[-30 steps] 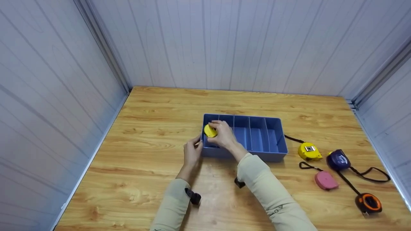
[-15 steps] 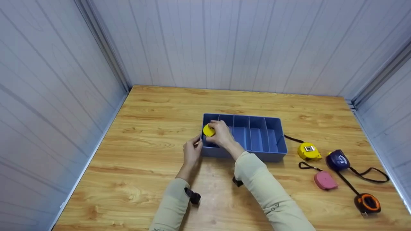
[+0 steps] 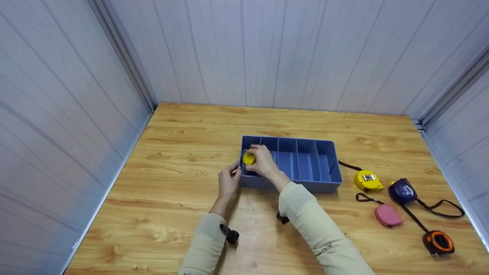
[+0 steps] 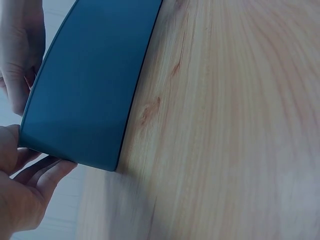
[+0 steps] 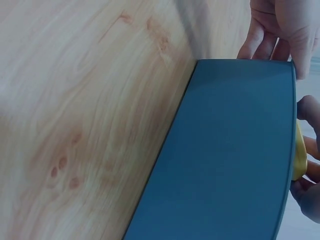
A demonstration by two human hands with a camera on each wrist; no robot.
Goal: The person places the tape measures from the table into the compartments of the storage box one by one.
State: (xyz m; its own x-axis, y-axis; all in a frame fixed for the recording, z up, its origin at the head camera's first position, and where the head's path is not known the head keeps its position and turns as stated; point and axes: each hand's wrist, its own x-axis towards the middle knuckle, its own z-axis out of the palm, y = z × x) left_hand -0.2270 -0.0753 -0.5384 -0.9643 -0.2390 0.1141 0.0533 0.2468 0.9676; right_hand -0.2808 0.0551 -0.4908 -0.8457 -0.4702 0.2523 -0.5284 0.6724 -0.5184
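Observation:
A blue divided storage box [image 3: 319,187] stands on the wooden table, split crosswise into several compartments. My left hand [image 3: 228,184] is at its left end, thumb at the rim and fingers along the outer wall, as the left wrist view shows of the hand [image 4: 30,200]. My right hand [image 3: 264,162] holds a yellow tape measure [image 3: 248,158] between thumb and fingers, low in the leftmost compartment. In the right wrist view, a strip of the yellow tape measure [image 5: 300,155] shows above the rim; the box wall [image 5: 230,150] hides the rest.
Right of the box lie another yellow tape measure [image 3: 368,180], a dark blue one [image 3: 402,190], a pink one [image 3: 387,215] and a black-and-orange one [image 3: 438,242], with dark cords. White panel walls [image 3: 267,53] border the table at the back and sides.
The yellow tape measure in my right hand has sunk slightly deeper into the leftmost compartment, and its face has turned a little. My left hand and the box have stayed put.

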